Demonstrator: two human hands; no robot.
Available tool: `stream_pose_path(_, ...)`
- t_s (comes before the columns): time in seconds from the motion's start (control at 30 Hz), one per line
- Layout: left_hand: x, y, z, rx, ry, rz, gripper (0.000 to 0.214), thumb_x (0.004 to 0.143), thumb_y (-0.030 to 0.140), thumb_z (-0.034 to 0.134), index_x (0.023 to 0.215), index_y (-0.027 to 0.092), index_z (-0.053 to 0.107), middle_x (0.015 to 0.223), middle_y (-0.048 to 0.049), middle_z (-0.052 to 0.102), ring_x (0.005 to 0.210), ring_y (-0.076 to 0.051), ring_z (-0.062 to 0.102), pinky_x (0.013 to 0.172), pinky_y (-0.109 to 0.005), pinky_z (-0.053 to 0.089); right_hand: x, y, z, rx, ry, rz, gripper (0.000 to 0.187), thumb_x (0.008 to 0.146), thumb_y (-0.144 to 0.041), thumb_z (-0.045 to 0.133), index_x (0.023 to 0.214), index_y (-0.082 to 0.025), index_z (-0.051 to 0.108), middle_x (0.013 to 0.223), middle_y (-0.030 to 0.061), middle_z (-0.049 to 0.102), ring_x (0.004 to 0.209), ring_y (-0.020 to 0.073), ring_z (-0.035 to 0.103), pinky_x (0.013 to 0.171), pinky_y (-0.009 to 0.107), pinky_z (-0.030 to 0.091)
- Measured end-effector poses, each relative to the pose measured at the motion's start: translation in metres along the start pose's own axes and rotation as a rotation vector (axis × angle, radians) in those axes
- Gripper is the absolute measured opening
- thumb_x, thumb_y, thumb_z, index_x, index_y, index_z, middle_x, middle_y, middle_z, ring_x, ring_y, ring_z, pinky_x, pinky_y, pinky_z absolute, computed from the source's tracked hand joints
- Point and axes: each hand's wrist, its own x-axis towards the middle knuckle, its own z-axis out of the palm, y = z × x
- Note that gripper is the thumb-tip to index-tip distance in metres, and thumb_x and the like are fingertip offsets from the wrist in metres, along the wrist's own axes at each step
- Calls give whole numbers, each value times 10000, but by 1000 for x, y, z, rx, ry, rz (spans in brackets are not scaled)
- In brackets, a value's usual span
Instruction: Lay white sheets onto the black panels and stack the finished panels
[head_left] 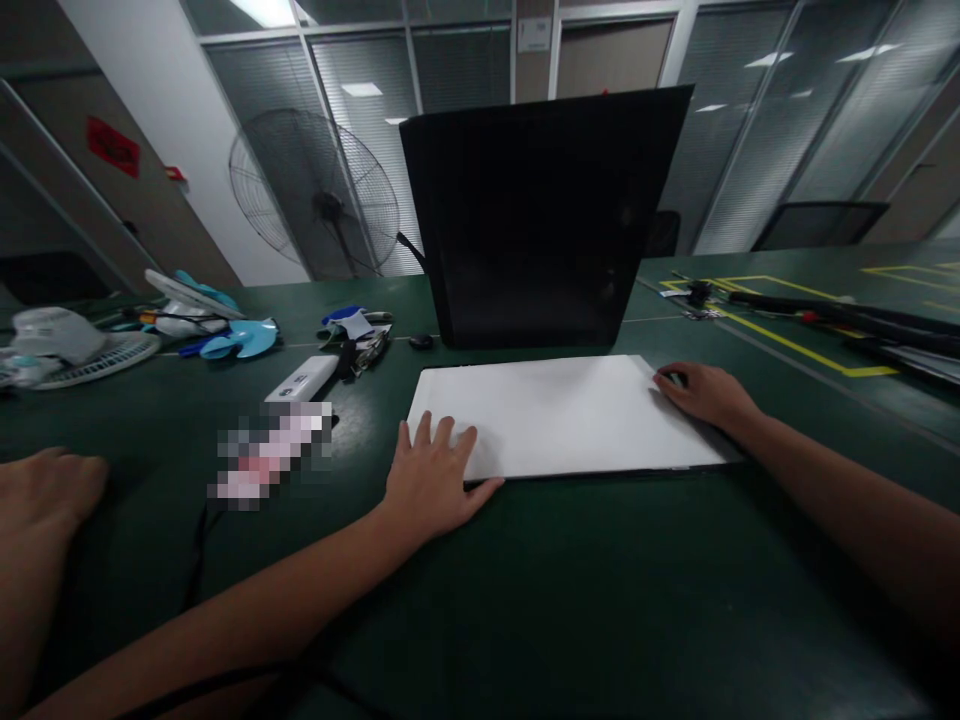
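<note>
A flat white panel [555, 420] lies on the green table, with a thin black edge showing beneath it along the front. My left hand [431, 470] rests flat on its front left corner, fingers spread and the thumb along the front edge. At the right edge, my right hand [705, 393] has its fingers curled and thumb bent in, gripping the panel's side near the far corner. Directly behind the panel stands a large black board [547, 220], leaning slightly back. Whether the two are joined cannot be made out.
Another person's hand [52, 485] rests at the left. A phone-like object [270, 460], blurred out, lies near a white power bank [304, 380] and keys [371, 348]. Small fans [240, 338] sit far left. Black straps [847, 310] lie on the right.
</note>
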Motion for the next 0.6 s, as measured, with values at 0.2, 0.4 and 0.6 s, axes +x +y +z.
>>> stream_pose_path(0.2,0,-3,7,-69,-163,-114,865,852,847,412,1520,298,443,1542,-204,454,1392,-604,345,989,-834,308,-2,-17,6,71,-10,-68,654,978,-627,311,1321,-208,677,1243,114,696,1034,312,679,911,445,519)
stream_pose_path(0.4,0,-5,9,-68,-142,-90,866,853,852,406,1517,296,438,1540,-204,461,1396,-573,366,985,-803,352,-11,-31,7,41,-40,-88,824,954,-706,304,1455,-101,554,1219,212,683,1077,362,672,953,545,513)
stream_pose_path(0.6,2,-3,2,-72,-231,-113,874,871,861,341,1541,304,410,1571,-193,431,1414,-534,374,1013,-780,357,-34,-69,-8,87,-48,-531,787,903,-709,506,1530,-234,467,1644,102,288,1515,333,257,1213,588,261)
